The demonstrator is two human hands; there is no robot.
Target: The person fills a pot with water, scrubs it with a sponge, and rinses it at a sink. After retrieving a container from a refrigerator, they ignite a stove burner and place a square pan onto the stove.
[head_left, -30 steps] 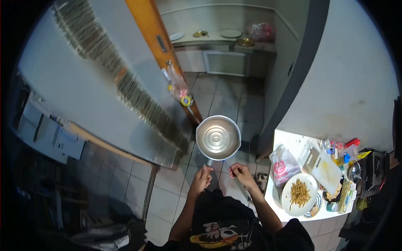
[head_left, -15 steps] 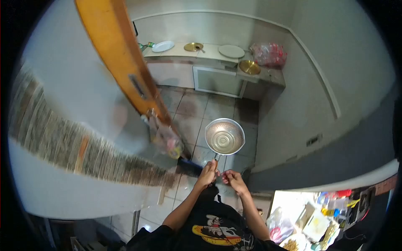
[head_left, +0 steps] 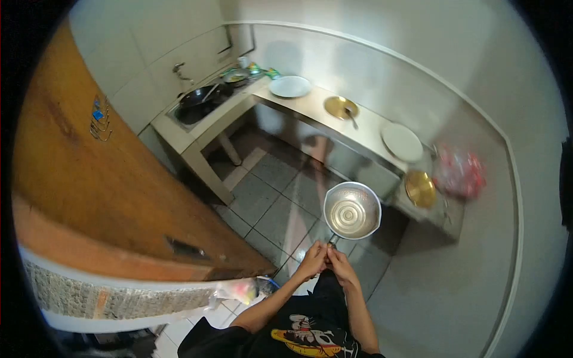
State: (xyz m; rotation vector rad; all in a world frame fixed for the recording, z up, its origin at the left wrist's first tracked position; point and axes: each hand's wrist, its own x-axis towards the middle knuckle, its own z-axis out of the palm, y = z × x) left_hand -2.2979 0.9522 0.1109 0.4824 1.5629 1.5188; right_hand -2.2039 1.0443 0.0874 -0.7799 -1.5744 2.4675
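A silver saucepan with a pouring lip hangs in front of my body, its open top facing up and only its base rings showing inside. My left hand is closed round the handle. Against it, my right hand is also closed on the handle, near where it joins the pan. The two hands touch, and most of the handle is hidden by them.
An orange-brown door stands at the left. Behind it, a sink holds a black wok. Along the counter lie a white plate, gold plates, a round pale plate and a red-and-clear plastic bag.
The view has moved forward past the door and turned left, bringing the sink and wok into sight. My right hand, apart from the handle before, has closed on it beside my left hand.
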